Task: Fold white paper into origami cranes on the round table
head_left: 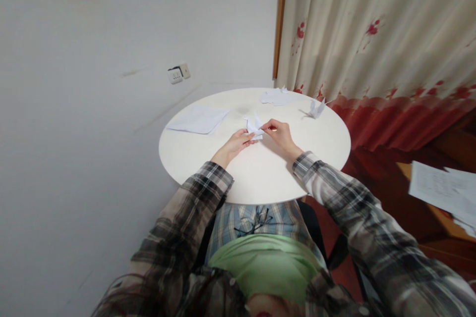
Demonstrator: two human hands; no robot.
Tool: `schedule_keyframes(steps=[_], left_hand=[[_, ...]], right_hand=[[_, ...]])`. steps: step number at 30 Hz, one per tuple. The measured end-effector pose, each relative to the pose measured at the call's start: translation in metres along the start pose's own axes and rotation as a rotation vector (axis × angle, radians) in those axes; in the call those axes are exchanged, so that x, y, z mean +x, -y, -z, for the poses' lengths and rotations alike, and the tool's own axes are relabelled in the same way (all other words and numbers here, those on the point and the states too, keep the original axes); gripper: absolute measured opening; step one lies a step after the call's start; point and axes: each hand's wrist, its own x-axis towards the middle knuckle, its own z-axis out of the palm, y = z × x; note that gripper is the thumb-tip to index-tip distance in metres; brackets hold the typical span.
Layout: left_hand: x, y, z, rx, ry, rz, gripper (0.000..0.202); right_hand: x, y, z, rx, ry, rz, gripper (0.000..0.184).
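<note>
Above the left rim of the smooth, round white counter: boxy plastic sockets on a scuffed painted wall. On the counter's left part: matte white sheets, lying flat. At the counter's middle: left hand, gripping the folded paper between thumb and fingers; crisp white creases and pointed flaps; right hand, pinching its right side. Near the counter's far rim: thin white scraps. Toward its far right rim: paper bird, sharply angled. Beyond the counter, rightward: pleated cream curtain, red-flowered, red along the bottom. Right of the counter, well apart: pages, with print too small to read.
</note>
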Motion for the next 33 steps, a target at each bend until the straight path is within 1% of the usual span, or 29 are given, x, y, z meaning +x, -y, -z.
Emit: schedule_keyframes(steps=[6, 10, 15, 21, 26, 29, 31, 33], left_hand=[[-0.0017, -0.0018, 0.0005, 0.002, 0.011, 0.015, 0.015], [-0.0014, -0.0026, 0.0006, 0.04, -0.024, 0.034, 0.018], [-0.0006, -0.0027, -0.0001, 0.072, -0.052, 0.025, 0.022], [-0.0003, -0.0017, 0.0007, 0.11, -0.063, -0.009, 0.027], [0.0005, -0.0011, 0.0021, 0.131, -0.073, -0.029, 0.03], [-0.0001, -0.0018, 0.0022, 0.152, -0.1, -0.054, 0.031], [-0.0008, -0.0026, 0.0019, 0.169, -0.111, -0.068, 0.032], [-0.0017, -0.0036, 0.0011, 0.182, -0.097, -0.071, 0.035]], right_hand=[[-0.0006, 0.0018, 0.0001, 0.087, 0.005, 0.008, 0.009], [-0.0002, 0.0016, -0.0012, 0.124, -0.004, -0.01, 0.008], [0.0016, 0.0009, -0.0025, 0.16, -0.039, -0.006, 0.008], [0.0025, 0.0008, -0.0039, 0.202, -0.051, -0.079, 0.008], [0.003, 0.0029, -0.0038, 0.183, -0.042, -0.113, 0.008], [0.0043, 0.0051, -0.0016, 0.174, -0.044, -0.124, 0.012], [0.0053, 0.0061, 0.0012, 0.164, -0.079, -0.139, 0.018], [0.0058, 0.0065, 0.0045, 0.118, -0.13, -0.129, 0.023]])
